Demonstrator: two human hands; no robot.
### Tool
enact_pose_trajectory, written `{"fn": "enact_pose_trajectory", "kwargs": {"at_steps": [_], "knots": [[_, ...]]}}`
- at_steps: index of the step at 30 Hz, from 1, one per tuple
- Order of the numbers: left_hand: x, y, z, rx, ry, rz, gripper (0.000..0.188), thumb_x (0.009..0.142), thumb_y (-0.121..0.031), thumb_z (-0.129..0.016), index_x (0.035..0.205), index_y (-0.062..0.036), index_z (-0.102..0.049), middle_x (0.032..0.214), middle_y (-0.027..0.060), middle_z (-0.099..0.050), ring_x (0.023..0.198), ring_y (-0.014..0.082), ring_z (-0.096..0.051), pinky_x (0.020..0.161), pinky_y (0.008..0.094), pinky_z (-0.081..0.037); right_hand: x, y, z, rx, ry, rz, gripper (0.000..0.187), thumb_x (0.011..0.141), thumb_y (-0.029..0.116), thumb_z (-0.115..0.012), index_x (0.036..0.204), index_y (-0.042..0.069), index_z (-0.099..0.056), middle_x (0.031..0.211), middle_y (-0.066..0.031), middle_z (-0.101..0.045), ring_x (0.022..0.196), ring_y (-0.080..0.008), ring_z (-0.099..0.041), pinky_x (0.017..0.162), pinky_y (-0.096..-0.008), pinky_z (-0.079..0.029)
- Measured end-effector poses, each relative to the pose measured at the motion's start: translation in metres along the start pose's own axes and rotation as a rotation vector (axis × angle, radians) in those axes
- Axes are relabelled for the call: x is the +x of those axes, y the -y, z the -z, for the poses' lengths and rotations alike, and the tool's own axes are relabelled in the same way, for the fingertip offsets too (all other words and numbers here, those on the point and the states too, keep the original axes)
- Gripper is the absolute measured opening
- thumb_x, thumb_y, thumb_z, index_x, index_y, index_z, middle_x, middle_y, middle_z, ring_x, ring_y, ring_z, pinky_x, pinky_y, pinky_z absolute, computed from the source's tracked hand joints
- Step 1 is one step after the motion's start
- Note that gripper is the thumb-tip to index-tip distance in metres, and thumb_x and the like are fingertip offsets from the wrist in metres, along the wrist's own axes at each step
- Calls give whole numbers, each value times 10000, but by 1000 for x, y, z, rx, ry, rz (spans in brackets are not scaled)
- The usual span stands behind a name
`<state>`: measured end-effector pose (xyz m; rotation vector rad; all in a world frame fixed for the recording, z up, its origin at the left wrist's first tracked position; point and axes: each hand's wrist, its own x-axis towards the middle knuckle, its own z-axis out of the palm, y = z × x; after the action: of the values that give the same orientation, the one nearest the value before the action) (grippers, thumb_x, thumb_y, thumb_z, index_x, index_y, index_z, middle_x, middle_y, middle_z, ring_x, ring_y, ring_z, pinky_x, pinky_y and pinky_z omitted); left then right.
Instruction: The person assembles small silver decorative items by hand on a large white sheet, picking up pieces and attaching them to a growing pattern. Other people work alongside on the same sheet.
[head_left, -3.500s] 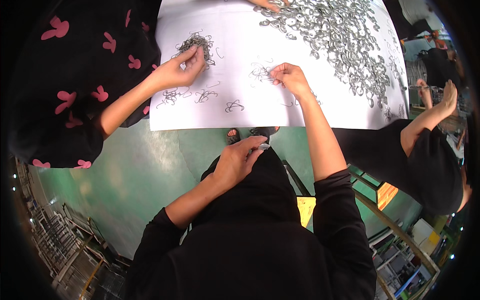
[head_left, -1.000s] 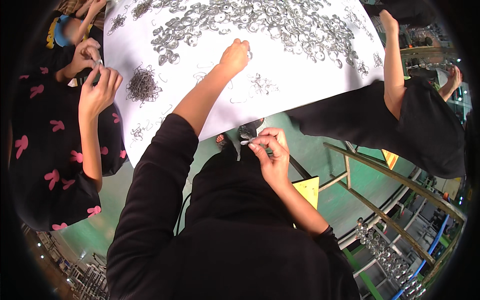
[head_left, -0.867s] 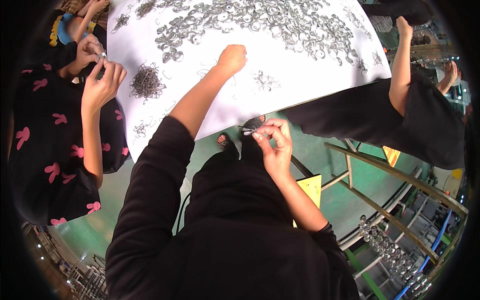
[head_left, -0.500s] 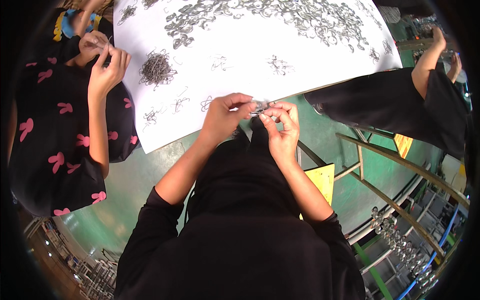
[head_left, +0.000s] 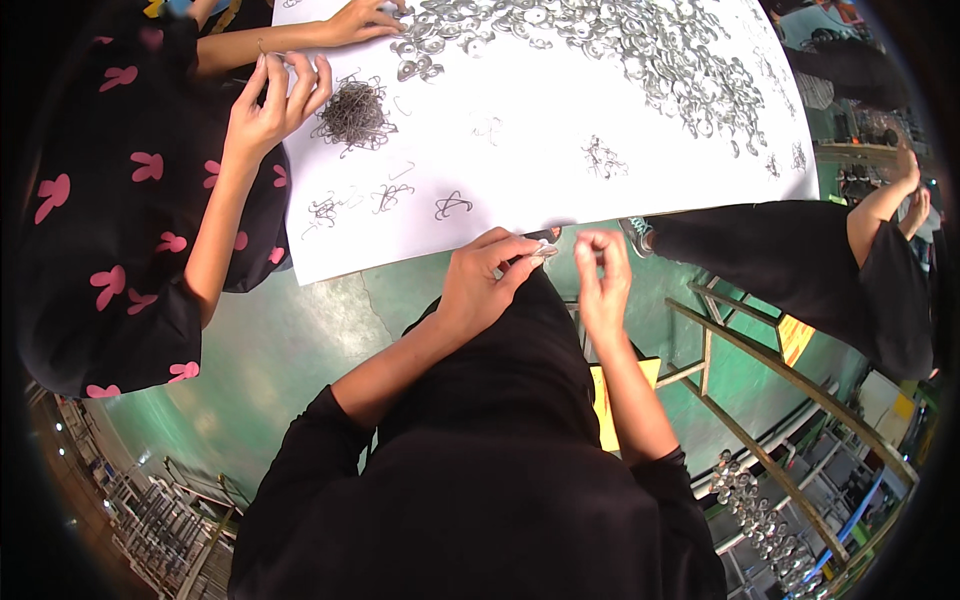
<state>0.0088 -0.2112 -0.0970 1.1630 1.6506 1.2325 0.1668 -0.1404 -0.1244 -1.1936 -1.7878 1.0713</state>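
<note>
My left hand [head_left: 485, 278] pinches a small shiny metal disc [head_left: 545, 250] between thumb and fingertips, just off the near edge of the white tabletop [head_left: 400, 235]. Right of it and apart from the disc, my right hand [head_left: 603, 285] is raised with its fingers curled toward the thumb. Slightly blurred, those fingertips do not show whether anything is in them. Nearest on the tabletop lie small groups of thin bent wire hooks [head_left: 454, 206]. Farther back spreads a heap of shiny metal discs [head_left: 640, 50].
A co-worker's raised hand [head_left: 268, 110] is at the left, beside a dense pile of wire hooks [head_left: 355, 115]; their other hand [head_left: 362, 20] touches the discs. Another person's leg [head_left: 760, 245] stretches in from the right. Metal frames [head_left: 790, 360] and a yellow panel [head_left: 605, 405] stand below.
My right hand has come away from the metal piece, which stays in my left hand. The co-worker's one hand has reached across to the disc heap. The view has shifted a little.
</note>
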Motion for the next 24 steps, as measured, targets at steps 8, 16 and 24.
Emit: {"fn": "enact_pose_trajectory", "kwargs": {"at_steps": [8, 16, 24], "knots": [[-18, 4, -2, 37, -46, -36, 146, 808, -42, -661, 953, -28, -671, 866, 78, -639, 674, 193, -616, 607, 277, -492, 138, -23, -75, -406, 443, 201, 43, 818, 116, -632, 855, 94, -639, 864, -61, -604, 794, -261, -597, 703, -361, -467], [-29, 10, -6, 22, -137, -47, 147, 810, -48, -670, 954, -23, -668, 839, 76, -617, 670, 197, -580, 595, 287, -487, 200, -23, -134, -782, 872, 490, 104, 804, 48, -574, 817, 131, -636, 887, -48, -603, 862, -226, -619, 734, -352, -486], [-33, 10, -6, 20, -160, -19, 140, 811, -42, -666, 949, -25, -667, 807, 76, -613, 641, 188, -575, 720, 308, -427, 197, -16, -108, -640, 793, 256, 80, 809, 101, -633, 861, 40, -634, 881, -85, -657, 803, -233, -623, 740, -359, -486]]}}
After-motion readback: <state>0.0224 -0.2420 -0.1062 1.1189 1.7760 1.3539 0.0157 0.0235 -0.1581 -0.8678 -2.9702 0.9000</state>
